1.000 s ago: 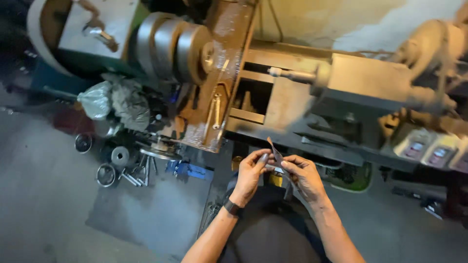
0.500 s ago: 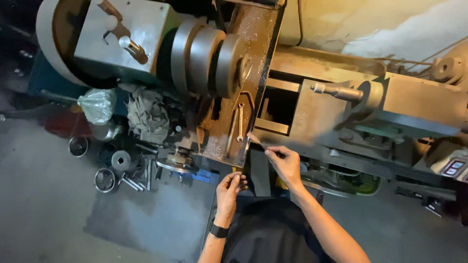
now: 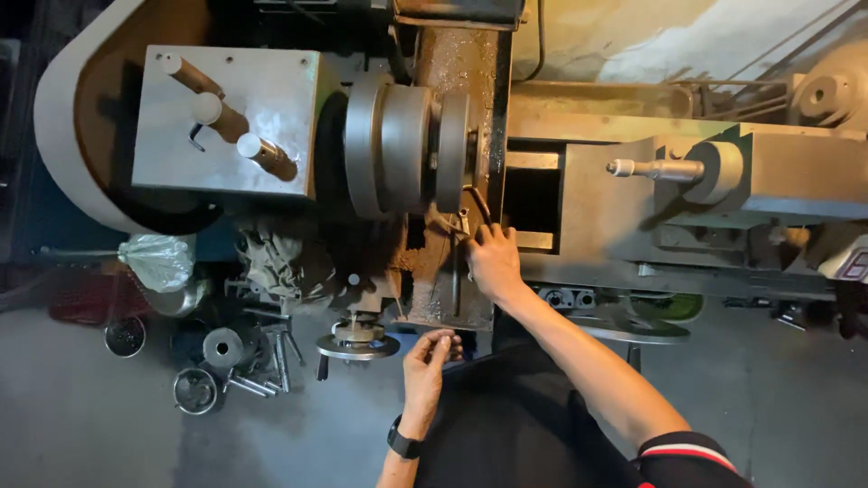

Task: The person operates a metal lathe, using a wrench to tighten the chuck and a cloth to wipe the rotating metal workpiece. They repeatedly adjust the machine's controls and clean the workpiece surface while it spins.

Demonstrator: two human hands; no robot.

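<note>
right hand (image 3: 493, 262) fingers closed on curved dark tool (image 3: 477, 206) by rusty plate (image 3: 452, 136); left hand (image 3: 425, 366) curled

Dim, warm light — deep shadows, edges dark.

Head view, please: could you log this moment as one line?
right hand: on rusty plate beside lathe chuck, holding curved tool | left hand: low, fingers pinched, contents unclear | tailstock: apart

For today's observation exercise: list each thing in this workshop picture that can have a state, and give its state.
right hand: raised, fingers on the lathe's rusty plate
left hand: low, fingers pinched; contents unclear
tailstock centre: apart from the plate
plastic bag: crumpled
wristwatch: on left wrist
</note>
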